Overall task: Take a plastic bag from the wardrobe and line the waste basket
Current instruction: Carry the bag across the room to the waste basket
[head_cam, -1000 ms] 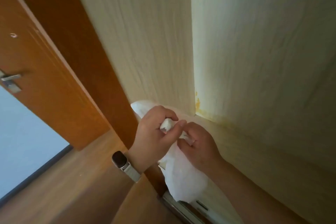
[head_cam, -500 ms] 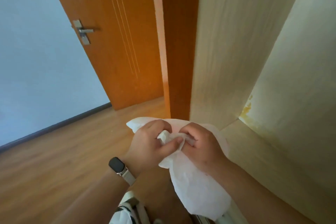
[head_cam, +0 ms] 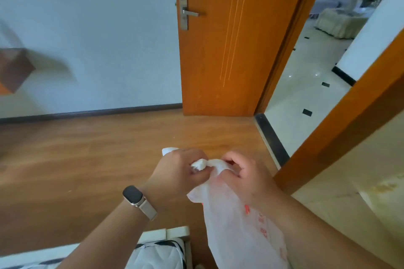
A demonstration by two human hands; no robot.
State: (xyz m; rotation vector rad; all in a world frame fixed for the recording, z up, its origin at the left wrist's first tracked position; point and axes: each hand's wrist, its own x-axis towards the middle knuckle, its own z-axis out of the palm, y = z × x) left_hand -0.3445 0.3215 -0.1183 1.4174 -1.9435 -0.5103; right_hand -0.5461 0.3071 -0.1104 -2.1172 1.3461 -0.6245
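At 6 o'clock, nearest us, a bed corner [head_cam: 175, 232]. Just above it the plastic bag [head_cam: 236, 220] hangs limp, thin white film with red print, mouth not yet opened. The left hand [head_cam: 181, 172], watch [head_cam: 137, 200] on its wrist, pinches a bunched twist at the bag's top. The right hand [head_cam: 244, 177] sits just beside, fingers curled round the film. We cannot tell whether that twist is a knot or only a wad. We judge that pulling the hands apart hard could tighten it or split the film, leaving a torn liner. At 4 o'clock is the wardrobe [head_cam: 360, 170], with the bag well clear of it. The waste basket is out of view. Walking off with eyes on the hands could mean clipping the bed. Beyond lie the wooden floor [head_cam: 87, 159], the door [head_cam: 218, 50] at 12 and the open doorway [head_cam: 306, 72] at 2.
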